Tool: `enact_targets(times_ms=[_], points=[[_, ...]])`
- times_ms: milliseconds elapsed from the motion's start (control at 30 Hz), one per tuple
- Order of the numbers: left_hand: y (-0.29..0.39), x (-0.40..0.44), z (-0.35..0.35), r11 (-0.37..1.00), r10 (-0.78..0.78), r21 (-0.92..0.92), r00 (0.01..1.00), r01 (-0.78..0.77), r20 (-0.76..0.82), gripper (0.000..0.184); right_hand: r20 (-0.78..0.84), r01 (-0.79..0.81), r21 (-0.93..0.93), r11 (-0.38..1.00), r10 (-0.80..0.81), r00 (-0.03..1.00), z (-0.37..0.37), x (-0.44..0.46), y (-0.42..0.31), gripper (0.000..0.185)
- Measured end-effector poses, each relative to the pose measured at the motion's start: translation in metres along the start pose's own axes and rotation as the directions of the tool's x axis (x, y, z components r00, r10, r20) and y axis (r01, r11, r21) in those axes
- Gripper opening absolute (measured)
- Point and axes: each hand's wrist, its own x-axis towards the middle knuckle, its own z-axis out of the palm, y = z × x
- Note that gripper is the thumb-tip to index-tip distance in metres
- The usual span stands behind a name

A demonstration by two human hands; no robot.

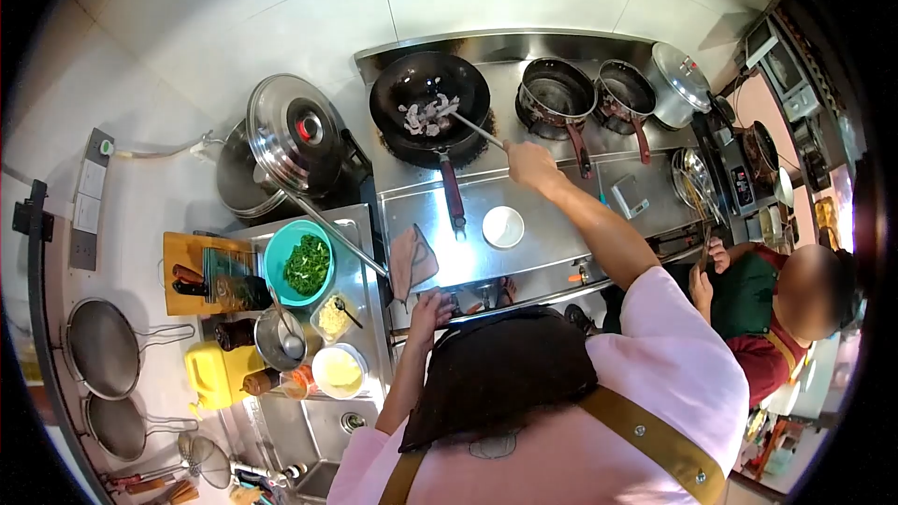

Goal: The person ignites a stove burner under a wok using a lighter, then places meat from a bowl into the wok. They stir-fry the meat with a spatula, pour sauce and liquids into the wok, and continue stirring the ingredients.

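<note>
Near: my left hand (428, 311), fingers bent, at the front-left edge of the steel stove counter (552, 234); I cannot tell whether it pinches anything. Just beyond, one folded cloth (412, 257), by the left edge. One white bowl (503, 227), left of centre, toward the front edge. Middle: my right hand (535, 166), fingers closed round one long-handled metal utensil (479, 130), its head among the sliced meat (432, 117). Far: one black wok (402, 84), at the back-left corner, holding that meat, its handle toward me. Right of it, two dark saucepans (556, 88) (625, 84), along the back edge.
</note>
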Motion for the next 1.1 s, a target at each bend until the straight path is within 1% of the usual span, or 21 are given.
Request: enact_targets(times_ms=[133,233,333,433,533,633,733,867,900,1000,1067,1100], points=[[0.002,0.006,-0.004,1.0,-0.005,0.002,1.0,0.005,0.017,0.046,0.011,0.034,0.036,0.999,-0.034,0.999,0.006,-0.004,0.0,0.045],[0.007,0.009,0.001,1.0,0.003,-0.019,1.0,-0.003,-0.002,0.044,-0.02,0.01,0.033,0.999,-0.01,1.0,0.004,-0.002,-0.003,0.046],[0.004,0.008,-0.002,0.999,0.026,-0.03,1.0,-0.026,0.004,0.043,-0.052,-0.062,0.12,0.991,0.069,0.996,0.006,0.003,-0.009,0.043],[0.001,0.005,-0.001,1.0,-0.004,-0.016,1.0,0.003,-0.014,0.043,-0.001,-0.005,0.124,0.992,0.005,1.0,0.015,0.013,-0.01,0.034],[0.002,0.002,0.0,0.999,-0.007,-0.054,1.0,0.006,-0.018,0.042,-0.046,-0.013,0.158,0.987,0.02,0.999,0.013,0.019,-0.008,0.034],[0.001,0.003,-0.003,0.997,-0.022,-0.077,0.999,0.02,-0.024,0.042,-0.131,-0.043,0.268,0.963,0.08,0.988,0.021,0.041,-0.013,0.034],[-0.001,0.005,-0.005,0.997,-0.019,-0.077,1.0,0.018,-0.014,0.041,-0.193,-0.021,0.199,0.98,0.061,0.979,0.033,0.069,-0.025,0.031],[0.004,0.007,-0.004,0.997,0.027,-0.069,1.0,-0.027,-0.005,0.039,-0.177,0.024,0.094,0.995,-0.007,0.984,0.044,0.077,-0.031,0.027],[0.006,0.005,-0.004,0.996,0.032,-0.08,0.999,-0.033,-0.012,0.039,-0.116,0.052,0.05,0.997,-0.045,0.992,0.034,0.064,-0.036,0.025],[0.009,-0.001,-0.002,0.993,0.05,-0.109,0.998,-0.053,-0.033,0.038,0.053,0.146,0.001,0.989,-0.146,0.988,0.008,0.031,-0.033,0.025],[0.007,-0.006,-0.004,0.993,0.052,-0.106,0.997,-0.057,-0.052,0.037,0.051,0.127,0.061,0.99,-0.13,0.99,-0.013,0.01,-0.022,0.026],[0.008,-0.005,-0.004,0.996,0.031,-0.08,0.999,-0.035,-0.042,0.039,0.043,0.121,0.087,0.989,-0.125,0.991,-0.029,0.005,-0.015,0.026]])
